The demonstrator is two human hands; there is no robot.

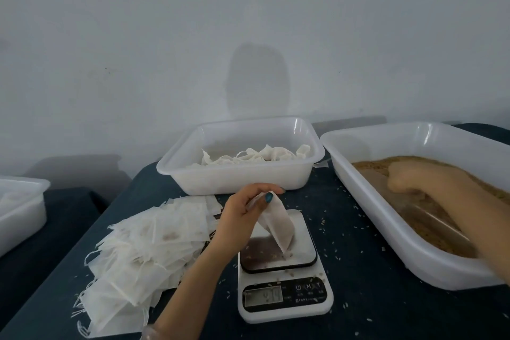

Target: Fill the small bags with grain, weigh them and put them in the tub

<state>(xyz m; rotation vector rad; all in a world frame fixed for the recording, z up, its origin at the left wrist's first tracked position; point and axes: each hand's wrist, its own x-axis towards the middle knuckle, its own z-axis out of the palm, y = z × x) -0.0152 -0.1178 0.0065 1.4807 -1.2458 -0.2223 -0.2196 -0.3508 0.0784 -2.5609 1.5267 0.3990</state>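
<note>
Right hand blurred, scale display unreadable

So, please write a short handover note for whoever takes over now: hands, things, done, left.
Left hand pinches a small bag, its lower corner on the scale.
Right hand is in the grain tub, blurred; grip unclear.
Empty bags lie left of the scale.
Done: some finished bags in the back tub.
Left: fill, weigh and store this bag, then the pile.

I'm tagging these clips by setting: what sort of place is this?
Likely a small hand-packing workstation: a digital scale, a tub of grain and a heap of empty bags sit on a dark-covered table.
</note>
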